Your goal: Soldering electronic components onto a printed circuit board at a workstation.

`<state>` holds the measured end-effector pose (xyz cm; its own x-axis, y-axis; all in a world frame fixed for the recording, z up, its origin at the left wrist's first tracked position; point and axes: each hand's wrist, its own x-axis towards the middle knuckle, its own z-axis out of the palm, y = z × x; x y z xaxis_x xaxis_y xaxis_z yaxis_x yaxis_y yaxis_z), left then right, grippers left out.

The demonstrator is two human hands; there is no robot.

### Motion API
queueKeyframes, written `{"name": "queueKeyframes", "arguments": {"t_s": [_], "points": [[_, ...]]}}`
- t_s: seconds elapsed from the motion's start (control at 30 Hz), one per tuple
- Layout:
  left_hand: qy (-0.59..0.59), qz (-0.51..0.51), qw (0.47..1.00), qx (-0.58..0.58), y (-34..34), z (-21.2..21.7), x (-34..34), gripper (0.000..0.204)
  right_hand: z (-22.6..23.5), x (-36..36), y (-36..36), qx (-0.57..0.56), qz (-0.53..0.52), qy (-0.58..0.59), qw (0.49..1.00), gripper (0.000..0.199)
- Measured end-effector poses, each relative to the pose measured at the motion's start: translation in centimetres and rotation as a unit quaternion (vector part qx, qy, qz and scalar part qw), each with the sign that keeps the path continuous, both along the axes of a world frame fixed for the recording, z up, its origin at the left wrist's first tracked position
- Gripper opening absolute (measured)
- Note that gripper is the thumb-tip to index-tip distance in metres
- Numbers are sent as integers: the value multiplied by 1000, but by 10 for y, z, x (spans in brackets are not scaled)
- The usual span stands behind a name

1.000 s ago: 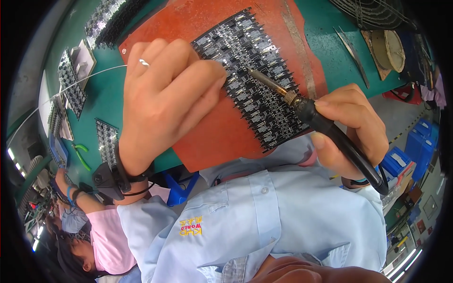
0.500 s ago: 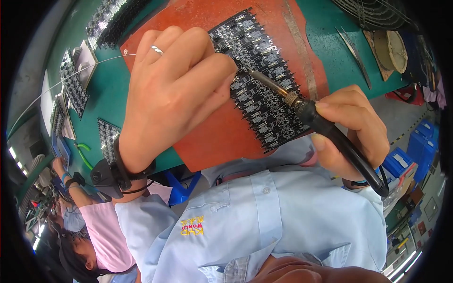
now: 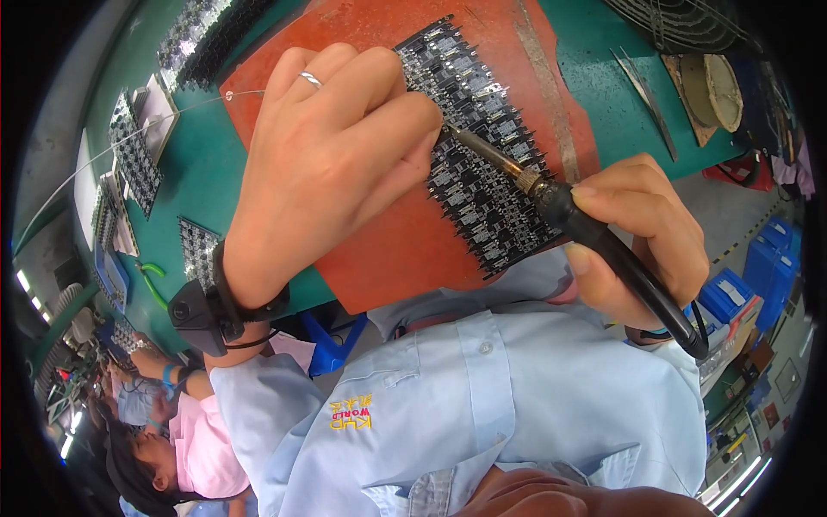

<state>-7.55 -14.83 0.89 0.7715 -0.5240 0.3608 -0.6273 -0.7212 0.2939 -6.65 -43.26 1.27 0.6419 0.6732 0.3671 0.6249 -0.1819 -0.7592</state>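
Right grip (image 3: 642,237): clenched on iron (image 3: 551,202), centre right of frame.
Left grip (image 3: 336,164): pinching wire (image 3: 172,116), centre.
Iron tip: on board (image 3: 482,146), on red mat (image 3: 405,250), green bench (image 3: 202,185).

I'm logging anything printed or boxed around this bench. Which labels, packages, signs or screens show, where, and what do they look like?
Shirt label: on the pale blue shirt's chest, bottom centre; small yellow and red embroidery.
Blue boxes: right, beyond the right hand; stacked, some with white stickers.
No screens or signs show.

Green bench (image 3: 198,185) under orange mat (image 3: 405,250)
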Motion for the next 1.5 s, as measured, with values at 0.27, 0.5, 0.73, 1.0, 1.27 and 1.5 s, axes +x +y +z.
{"name": "queueKeyframes", "arguments": {"t_s": [0.27,0.5,0.73,1.0,1.27,1.5], "points": [[3,4,1000,1,1,1,1,17,3,0,4,6,-7,-16,1000,36],[-31,-15,999,-36,16,-5,-9,18,3,2,7,19,-2,-32,999,34],[-54,-55,997,-20,14,-10,-12,19,7,3,8,7,-9,-27,1000,34],[-91,-54,994,-12,10,-15,-12,19,7,4,4,8,-6,-16,1000,34],[-94,-48,994,-17,10,-15,-12,20,6,3,3,5,-8,-14,1000,34],[-92,-47,994,-23,10,-16,-10,20,8,5,-2,-5,-1,-7,1000,35]]}}
